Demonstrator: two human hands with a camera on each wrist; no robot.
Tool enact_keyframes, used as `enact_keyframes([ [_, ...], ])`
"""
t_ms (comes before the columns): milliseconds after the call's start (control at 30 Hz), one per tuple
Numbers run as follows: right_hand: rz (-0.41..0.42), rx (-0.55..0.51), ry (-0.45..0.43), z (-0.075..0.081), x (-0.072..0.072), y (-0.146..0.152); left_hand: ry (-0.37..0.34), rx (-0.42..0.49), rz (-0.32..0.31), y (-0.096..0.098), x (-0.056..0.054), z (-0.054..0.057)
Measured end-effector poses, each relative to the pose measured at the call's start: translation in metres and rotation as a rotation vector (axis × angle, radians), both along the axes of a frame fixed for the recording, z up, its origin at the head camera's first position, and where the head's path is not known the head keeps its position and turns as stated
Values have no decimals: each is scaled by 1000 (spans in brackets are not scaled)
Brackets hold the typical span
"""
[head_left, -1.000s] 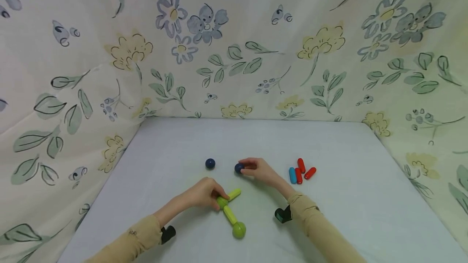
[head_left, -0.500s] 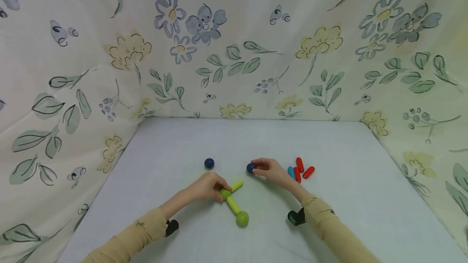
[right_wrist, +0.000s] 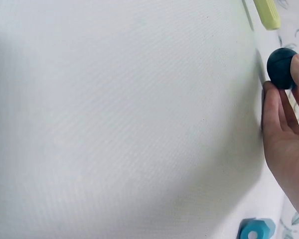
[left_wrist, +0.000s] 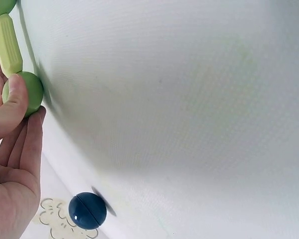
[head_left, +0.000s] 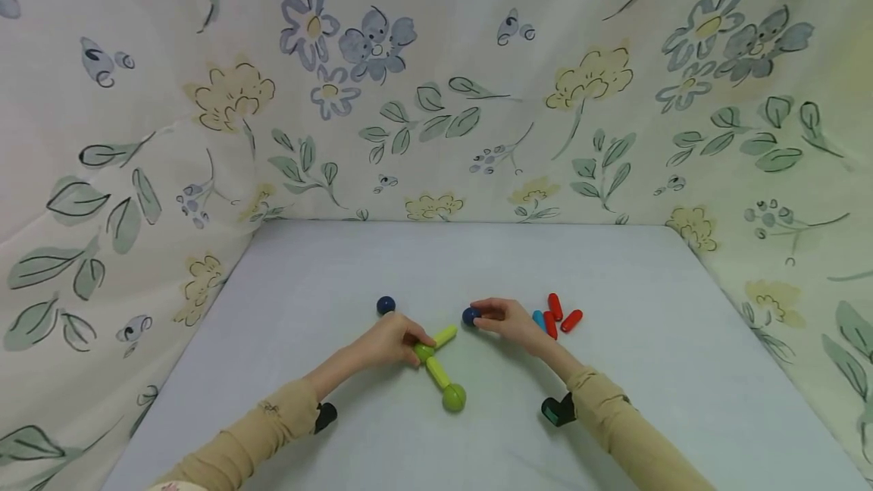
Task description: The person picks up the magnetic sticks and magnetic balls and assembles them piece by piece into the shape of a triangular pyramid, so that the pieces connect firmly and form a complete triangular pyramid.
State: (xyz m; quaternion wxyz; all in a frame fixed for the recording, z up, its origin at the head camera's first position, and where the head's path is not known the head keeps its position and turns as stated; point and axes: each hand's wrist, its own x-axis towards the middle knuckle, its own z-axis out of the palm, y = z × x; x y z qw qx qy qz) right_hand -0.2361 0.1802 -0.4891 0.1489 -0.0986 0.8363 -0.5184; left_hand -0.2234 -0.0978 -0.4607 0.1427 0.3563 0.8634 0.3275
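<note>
On the white desk (head_left: 307, 271), an angled green piece (head_left: 438, 372) was pinched at its middle ball by the left hand (head_left: 392, 341); its free rod (head_left: 445, 336) was pointed toward, but apart from, a dark blue ball (head_left: 471, 317) pinched by the right hand (head_left: 511, 322). The piece could be bent loose by an off-line push; the second blue ball (head_left: 386, 305), just beyond, could be set rolling if brushed.
</note>
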Motion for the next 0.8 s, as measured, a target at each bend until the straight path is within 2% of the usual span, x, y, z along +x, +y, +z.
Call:
enact_keyframes([
  [600,59,-27,4,-1,-1,-3,6,-6,28,6,-2,-4],
  [800,81,-11,7,19,10,-9,3,5,28,8,-2,-3],
])
